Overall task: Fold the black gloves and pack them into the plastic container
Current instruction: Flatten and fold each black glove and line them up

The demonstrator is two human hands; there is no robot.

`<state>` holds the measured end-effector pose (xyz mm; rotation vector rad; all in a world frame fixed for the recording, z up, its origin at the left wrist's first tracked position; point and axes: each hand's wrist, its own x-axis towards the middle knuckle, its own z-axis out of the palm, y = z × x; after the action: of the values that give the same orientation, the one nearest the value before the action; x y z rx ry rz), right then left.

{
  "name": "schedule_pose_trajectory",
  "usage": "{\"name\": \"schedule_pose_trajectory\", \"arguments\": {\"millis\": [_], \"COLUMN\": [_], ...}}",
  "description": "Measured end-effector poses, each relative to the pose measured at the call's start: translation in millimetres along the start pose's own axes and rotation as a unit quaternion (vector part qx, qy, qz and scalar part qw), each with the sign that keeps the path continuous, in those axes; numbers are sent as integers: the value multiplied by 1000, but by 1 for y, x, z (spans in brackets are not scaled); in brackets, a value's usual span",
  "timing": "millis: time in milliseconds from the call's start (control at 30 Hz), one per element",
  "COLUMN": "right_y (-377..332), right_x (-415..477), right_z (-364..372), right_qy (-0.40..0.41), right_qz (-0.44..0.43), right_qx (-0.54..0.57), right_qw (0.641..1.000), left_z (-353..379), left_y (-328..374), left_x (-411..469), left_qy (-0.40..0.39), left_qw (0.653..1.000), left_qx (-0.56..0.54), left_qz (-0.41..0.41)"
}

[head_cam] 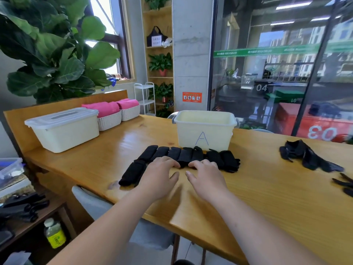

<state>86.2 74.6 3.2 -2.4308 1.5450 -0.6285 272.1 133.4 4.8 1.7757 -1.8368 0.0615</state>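
At eleven o'clock from the person a lone folded black fabric glove (133, 174) lies just left of the left hand (160, 175). That hand and the right hand (206, 176) sit side by side, fingers bent down onto the near edge of a row of folded black gloves (188, 154), thumbs spread clear on the wood. The row lies at twelve o'clock against the open cream plastic container marked A (191, 134). Scooping the whole row at once would likely let the end bundles slip out and unfold, and a push forward might shove the light container away. Loose unfolded black gloves (305, 155) wait at two o'clock. The glossy wooden table (267, 192) also carries a lidded white plastic box (63, 129) at ten o'clock, beneath a large-leaved green plant (47, 44); a glass wall (286, 64) stands at one o'clock.
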Motion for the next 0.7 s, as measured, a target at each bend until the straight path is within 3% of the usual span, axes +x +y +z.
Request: {"name": "schedule_pose_trajectory", "arguments": {"millis": [367, 700], "right_y": [128, 239], "right_x": [-56, -119], "right_z": [-73, -120], "right_qy": [46, 88], "right_qz": [115, 241], "right_qx": [-34, -90], "right_qw": [992, 962], "left_z": [78, 141], "left_y": [132, 253], "left_x": [35, 52], "left_qy": [-52, -101], "left_qw": [990, 966], "left_qx": [-44, -55], "left_qz": [122, 232]}}
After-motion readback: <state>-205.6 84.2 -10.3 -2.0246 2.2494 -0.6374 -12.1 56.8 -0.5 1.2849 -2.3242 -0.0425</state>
